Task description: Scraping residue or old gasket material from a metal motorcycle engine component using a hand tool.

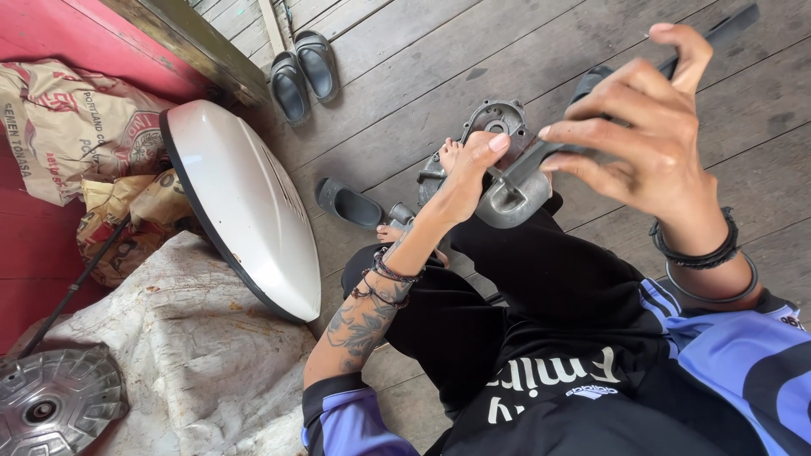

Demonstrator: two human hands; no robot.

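Note:
My right hand grips a long grey metal lever arm with a dark handle running up to the top right; its rounded end hangs over my lap. My left hand reaches forward, thumb up, fingers on the lever's lower end and against a grey cast-metal housing that stands on the wooden floor by my bare foot. Both wrists wear dark bracelets. I sit with legs in black trousers.
A white curved cover leans at left beside printed paper sacks and a dirty cloth. A silver finned disc lies bottom left. Grey slippers sit at the top, another slipper near my foot.

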